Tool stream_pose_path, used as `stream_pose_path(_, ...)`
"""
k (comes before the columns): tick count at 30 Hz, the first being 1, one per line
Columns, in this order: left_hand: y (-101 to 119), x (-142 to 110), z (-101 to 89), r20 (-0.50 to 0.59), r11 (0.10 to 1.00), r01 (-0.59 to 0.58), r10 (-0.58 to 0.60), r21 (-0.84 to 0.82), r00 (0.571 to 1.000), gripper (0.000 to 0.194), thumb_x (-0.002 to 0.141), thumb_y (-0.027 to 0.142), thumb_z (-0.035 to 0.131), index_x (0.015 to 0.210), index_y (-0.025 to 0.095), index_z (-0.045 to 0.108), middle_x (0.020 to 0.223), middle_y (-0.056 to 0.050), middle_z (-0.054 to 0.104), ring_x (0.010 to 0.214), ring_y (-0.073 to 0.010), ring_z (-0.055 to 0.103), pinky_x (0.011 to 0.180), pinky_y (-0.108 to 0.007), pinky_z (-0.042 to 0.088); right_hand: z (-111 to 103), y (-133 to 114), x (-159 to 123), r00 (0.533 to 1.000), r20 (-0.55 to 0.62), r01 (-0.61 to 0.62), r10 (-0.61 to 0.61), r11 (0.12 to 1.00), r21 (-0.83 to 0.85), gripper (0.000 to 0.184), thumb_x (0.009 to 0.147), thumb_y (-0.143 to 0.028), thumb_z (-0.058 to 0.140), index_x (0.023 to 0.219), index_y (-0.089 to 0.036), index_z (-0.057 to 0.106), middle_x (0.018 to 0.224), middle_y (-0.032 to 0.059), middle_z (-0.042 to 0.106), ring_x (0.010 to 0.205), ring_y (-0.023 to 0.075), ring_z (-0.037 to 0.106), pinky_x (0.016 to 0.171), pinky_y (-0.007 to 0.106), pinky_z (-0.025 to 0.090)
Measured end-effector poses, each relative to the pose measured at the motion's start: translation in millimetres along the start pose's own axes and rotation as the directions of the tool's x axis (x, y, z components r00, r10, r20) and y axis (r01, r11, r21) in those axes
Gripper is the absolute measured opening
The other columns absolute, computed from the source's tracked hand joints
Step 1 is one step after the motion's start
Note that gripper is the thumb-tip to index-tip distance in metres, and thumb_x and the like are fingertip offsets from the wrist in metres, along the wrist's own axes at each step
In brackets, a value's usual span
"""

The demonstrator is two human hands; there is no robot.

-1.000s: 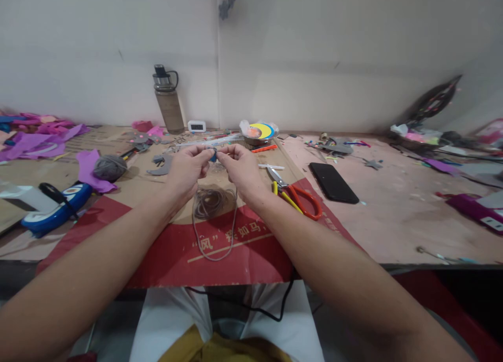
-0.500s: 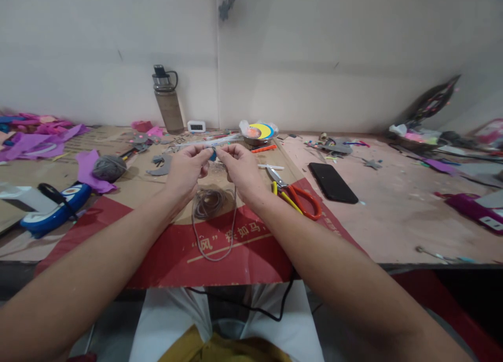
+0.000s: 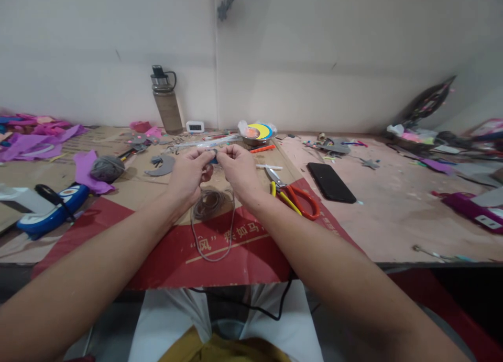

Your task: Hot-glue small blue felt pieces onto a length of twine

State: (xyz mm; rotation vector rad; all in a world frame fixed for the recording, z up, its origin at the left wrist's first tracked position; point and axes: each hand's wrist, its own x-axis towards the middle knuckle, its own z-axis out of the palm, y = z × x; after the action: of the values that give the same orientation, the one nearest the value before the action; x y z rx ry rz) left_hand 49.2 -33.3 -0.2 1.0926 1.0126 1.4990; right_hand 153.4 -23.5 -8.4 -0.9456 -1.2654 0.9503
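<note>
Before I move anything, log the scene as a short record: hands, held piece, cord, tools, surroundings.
Left hand: fingertips pinching a small blue piece
Right hand: fingertips at the same piece
Cord: grey cord coiled below the hands, one loop over the red printed area
Tools: red-handled scissors and yellow-handled tool, by the right forearm
Right: black phone
Left: grey yarn ball, grey crescent
Back: bottle, small white clock
Unclear: piece's shape, partly hidden by fingers

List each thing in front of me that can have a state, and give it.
Left hand: fingertips pinched
Right hand: fingertips pinched
Gray cord: coiled, one loop loose
Red-handled scissors: lying flat, blades look closed
Black phone: flat, screen dark
Bottle: standing, cap on
Clock: upright, digits unreadable
Yarn ball: wound
</note>
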Motion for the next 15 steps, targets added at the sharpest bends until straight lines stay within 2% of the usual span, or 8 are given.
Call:
stream_pose_path(5, 6, 3, -8.2, 0.080, 0.994, 0.083, -0.089, 0.069, 0.993, 0.008, 0.070, 0.015, 0.065, 0.066, 0.014, 0.058, 0.060, 0.002, 0.049, 0.049, -0.0053, 0.044, 0.041, -0.017, 0.027, -8, -1, 4, 0.992, 0.092, -0.092, 0.089, 0.995, 0.033, 0.017, 0.076, -0.020, 0.055, 0.061, -0.020, 0.045, 0.051, -0.0088, 0.036, 0.046, 0.0055, 0.029, 0.044, 0.022, 0.022)
stream_pose_path(9, 8, 11, -19.3, 0.141, 0.986, 0.067, -0.089, 0.151, 0.986, 0.008, 0.069, 0.019, 0.065, 0.065, 0.015, 0.060, 0.059, 0.000, 0.052, 0.052, -0.0074, 0.047, 0.043, -0.017, 0.032, -13, -2, 6, 0.970, 0.168, -0.185, 0.176, 0.982, 0.040, 0.020, 0.077, -0.017, 0.054, 0.060, -0.021, 0.044, 0.048, -0.0100, 0.032, 0.041, 0.0050, 0.023, 0.041, 0.023, 0.016)
stream_pose_path(15, 8, 16, -24.5, 0.174, 0.946, -0.086, 0.032, 0.313, 0.984, 0.014, 0.065, 0.029, 0.072, 0.069, 0.015, 0.068, 0.054, 0.001, 0.054, 0.047, -0.0076, 0.044, 0.043, -0.020, 0.031, -14, 0, 7, 0.977, 0.199, -0.062, 0.074, 0.996, -0.066, 0.019, 0.075, -0.019, 0.057, 0.060, -0.020, 0.046, 0.051, -0.0085, 0.037, 0.047, 0.0056, 0.029, 0.045, 0.023, 0.021)
